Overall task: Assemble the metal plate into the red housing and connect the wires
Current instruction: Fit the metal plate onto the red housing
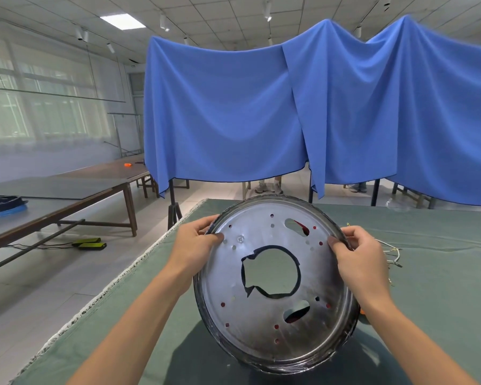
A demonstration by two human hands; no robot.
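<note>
A silvery-grey metal plate [275, 284] with a dark rim is seen, red showing through its small holes and oval slots. The table [428, 287] is covered in dull green cloth. Far behind, bright blue drapes [225, 112] are hung. White and yellow wires [392, 251] are seen at right.

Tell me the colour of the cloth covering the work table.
Dull green, on the table cloth, seen in the head view.
</note>
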